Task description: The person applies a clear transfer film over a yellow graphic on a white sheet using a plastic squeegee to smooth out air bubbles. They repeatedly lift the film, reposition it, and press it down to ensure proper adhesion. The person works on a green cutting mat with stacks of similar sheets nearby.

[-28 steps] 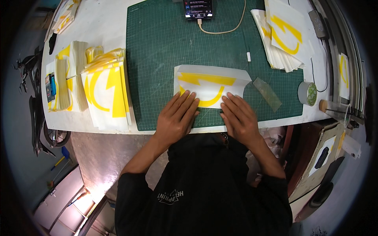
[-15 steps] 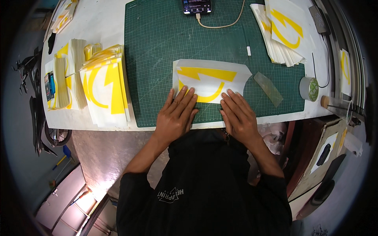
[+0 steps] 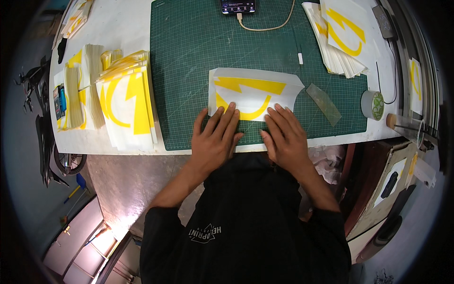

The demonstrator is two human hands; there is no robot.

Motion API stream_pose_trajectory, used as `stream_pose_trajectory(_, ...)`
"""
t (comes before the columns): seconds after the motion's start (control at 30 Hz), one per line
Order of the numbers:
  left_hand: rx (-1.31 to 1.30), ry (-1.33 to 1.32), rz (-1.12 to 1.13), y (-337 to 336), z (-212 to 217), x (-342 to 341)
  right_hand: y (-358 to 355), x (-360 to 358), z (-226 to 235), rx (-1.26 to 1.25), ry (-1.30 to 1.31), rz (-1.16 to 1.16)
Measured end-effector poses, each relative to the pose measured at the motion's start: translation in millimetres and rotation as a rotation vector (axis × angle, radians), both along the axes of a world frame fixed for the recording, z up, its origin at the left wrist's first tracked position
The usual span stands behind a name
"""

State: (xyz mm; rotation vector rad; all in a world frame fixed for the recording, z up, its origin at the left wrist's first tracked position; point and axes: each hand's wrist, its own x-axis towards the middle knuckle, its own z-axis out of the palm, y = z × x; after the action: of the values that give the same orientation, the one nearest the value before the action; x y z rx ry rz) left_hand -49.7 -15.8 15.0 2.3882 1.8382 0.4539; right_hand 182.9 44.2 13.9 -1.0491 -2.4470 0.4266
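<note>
A white sheet with a yellow print (image 3: 246,98), folded along its long side, lies on the green cutting mat (image 3: 194,52) in front of me. My left hand (image 3: 216,131) rests flat with its fingertips on the sheet's near left part. On the near right part lie the fingertips of my right hand (image 3: 285,132). Both hands have their fingers stretched out, and the thumbs point toward each other below the sheet's near edge. Neither hand grips anything. A translucent strip (image 3: 324,105) lies just right of the sheet.
Stacks of yellow-printed folded sheets (image 3: 124,102) stand at the left, and a fanned pile (image 3: 347,35) lies at the far right. A phone (image 3: 238,5) with a cable is at the back. Along the right edge are a tape roll (image 3: 377,105) and a clear cup (image 3: 410,128).
The thumbs have moved slightly inward, toward each other. The hands still lie flat on the sheet, and the whole view has shifted a little.
</note>
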Motion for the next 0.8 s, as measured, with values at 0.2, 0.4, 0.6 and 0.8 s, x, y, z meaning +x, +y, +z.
stream_pose_trajectory(0.2, -0.052, 0.079, 0.066, 0.5, 2.9, 10.0, -9.5, -23.2, -7.2, 0.049, -0.139, -0.128)
stream_pose_trajectory(0.4, -0.078, 0.188, 0.126, -12.4, -0.4, -20.6, -4.1, 36.8, -2.9, 0.081, -0.204, -0.241)
stream_pose_trajectory(0.6, -0.141, -0.194, 0.01, 14.8, 8.1, 32.2, -0.6, 30.8, 3.9, 0.064, -0.182, -0.253)
stream_pose_trajectory(0.8, -0.187, -0.121, -0.059, 18.7, -0.4, 53.8, 30.4, 9.2, 31.5, 0.165, -0.032, -0.202)
